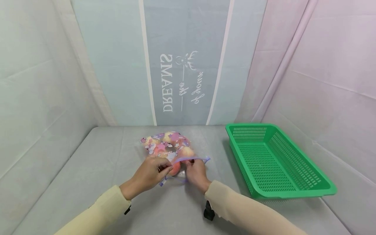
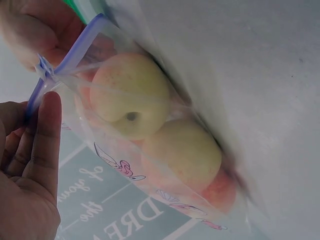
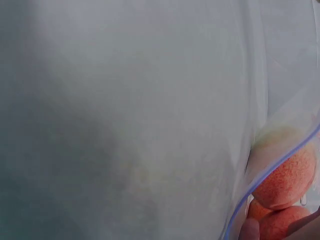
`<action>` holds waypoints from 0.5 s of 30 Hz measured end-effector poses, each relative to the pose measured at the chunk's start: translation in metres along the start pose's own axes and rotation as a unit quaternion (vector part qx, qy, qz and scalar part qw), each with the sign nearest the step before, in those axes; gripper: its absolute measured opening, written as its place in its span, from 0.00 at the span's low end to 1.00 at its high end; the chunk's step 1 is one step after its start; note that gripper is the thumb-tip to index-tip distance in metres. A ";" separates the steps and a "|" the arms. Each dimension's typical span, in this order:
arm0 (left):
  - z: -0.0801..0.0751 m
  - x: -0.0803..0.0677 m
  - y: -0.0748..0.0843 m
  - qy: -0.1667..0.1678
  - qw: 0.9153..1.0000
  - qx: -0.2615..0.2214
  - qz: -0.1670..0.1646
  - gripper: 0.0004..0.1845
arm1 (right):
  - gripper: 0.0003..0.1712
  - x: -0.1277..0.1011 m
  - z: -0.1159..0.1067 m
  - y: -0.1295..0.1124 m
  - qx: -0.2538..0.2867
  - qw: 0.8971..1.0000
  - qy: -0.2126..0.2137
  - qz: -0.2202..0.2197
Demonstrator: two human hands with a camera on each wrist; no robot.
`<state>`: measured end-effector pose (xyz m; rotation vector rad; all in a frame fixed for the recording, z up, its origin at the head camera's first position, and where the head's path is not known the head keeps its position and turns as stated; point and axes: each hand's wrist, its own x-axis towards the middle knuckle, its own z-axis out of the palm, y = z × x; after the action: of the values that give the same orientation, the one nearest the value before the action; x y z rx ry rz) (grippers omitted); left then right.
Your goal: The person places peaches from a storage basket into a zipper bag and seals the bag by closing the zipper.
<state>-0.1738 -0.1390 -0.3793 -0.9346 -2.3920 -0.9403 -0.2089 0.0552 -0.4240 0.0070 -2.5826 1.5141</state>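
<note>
A printed plastic zip bag (image 1: 165, 143) with a purple closure strip lies on the table, filled with several peaches (image 2: 132, 95). My left hand (image 1: 154, 171) pinches the near edge of its mouth and holds it apart. The zip slider (image 2: 45, 65) shows just past those fingertips in the left wrist view. My right hand (image 1: 197, 173) reaches into the mouth, partly hidden by the film. In the right wrist view, its fingers (image 3: 250, 231) sit on both sides of a red peach (image 3: 282, 224), under another peach (image 3: 287, 180) by the purple strip.
To the right stands a green plastic basket (image 1: 265, 166) with slotted walls, nothing in it. Grey cloth covers the table (image 1: 97, 163). Behind it hangs a blue-grey curtain (image 1: 188, 32) with mirrored lettering, and pale fabric walls close in both sides.
</note>
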 end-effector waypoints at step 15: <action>-0.002 -0.006 0.002 -0.006 1.000 -0.018 -0.013 0.07 | 0.14 -0.010 -0.016 -0.003 0.012 0.997 -0.064 0.028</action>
<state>-0.1677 -0.1423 -0.3806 -0.9260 -2.4109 -0.9932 -0.1968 0.0671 -0.4149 0.0367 -2.6843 1.6155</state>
